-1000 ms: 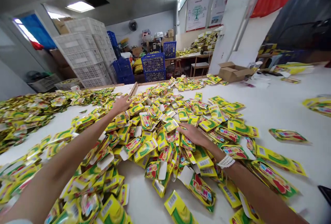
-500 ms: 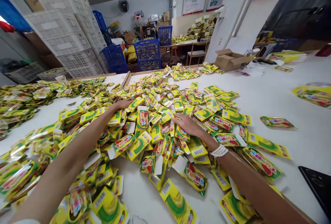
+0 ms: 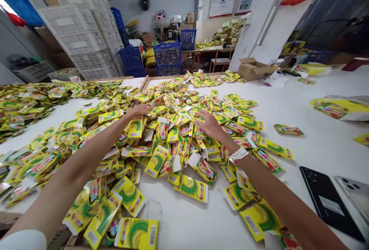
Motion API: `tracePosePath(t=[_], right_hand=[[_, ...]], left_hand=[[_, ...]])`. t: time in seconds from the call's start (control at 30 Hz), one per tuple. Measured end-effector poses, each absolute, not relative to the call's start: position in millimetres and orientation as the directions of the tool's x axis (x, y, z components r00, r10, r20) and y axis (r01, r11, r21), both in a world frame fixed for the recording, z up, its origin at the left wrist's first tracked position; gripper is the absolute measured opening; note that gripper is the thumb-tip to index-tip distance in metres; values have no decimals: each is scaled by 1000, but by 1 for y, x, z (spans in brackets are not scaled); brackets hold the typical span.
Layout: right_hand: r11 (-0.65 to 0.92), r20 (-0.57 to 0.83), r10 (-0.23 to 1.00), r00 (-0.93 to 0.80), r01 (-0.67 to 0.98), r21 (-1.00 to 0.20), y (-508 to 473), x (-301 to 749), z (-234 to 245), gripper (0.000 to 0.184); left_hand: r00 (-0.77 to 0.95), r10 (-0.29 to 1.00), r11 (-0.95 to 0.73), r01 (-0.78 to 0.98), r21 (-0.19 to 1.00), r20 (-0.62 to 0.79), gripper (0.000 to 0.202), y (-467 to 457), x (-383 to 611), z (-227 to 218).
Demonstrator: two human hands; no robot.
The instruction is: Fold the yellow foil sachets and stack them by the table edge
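Fingers (image 3: 147,107) of left hand (image 3: 138,110) and right hand (image 3: 210,125) splayed, grasping nothing, atop yellow foil sachets (image 3: 157,165) on table (image 3: 288,107); light, slippery, floppy, best pinched at white tabs (image 3: 176,163).

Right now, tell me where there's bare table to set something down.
Bare table lies right of the yellow packets, below the cardboard box. A smaller patch sits at the bottom, between packets. It's crowded around the left hand and right hand.
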State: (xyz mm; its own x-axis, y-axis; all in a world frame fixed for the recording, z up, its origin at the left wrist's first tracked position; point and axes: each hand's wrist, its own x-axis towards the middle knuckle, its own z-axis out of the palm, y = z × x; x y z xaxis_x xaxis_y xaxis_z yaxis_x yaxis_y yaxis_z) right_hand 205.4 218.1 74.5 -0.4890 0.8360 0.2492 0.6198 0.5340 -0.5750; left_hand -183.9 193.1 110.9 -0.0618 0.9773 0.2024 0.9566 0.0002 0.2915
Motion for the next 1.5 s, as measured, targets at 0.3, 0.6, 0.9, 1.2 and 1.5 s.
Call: tracePosePath(t=[0.3, 0.6, 0.9, 1.2, 1.5], right_hand=[[625, 275, 771, -574, 602, -496, 95, 197, 80, 32], [598, 183, 800, -572, 728, -336, 38, 179, 53, 47], [629, 261, 773, -578, 646, -433, 42, 179, 39, 27], [584, 466, 808, -360, 380, -718, 55, 189, 32, 16], [494, 250, 778, -576, 316, -810, 56, 195, 44, 59]], left_hand=[[-10, 858, -217, 899, 379, 514, 30, 77, -30, 142], [-207, 807, -192, 794, 576, 553, 28, 5, 21, 23], [21, 916, -308, 680, 666, 402, 29, 7, -14, 20], [55, 922, -375, 376, 848, 383, 63, 6, -4, 22], [-340, 789, -436, 275, 857, 511, 60, 5, 11, 18]])
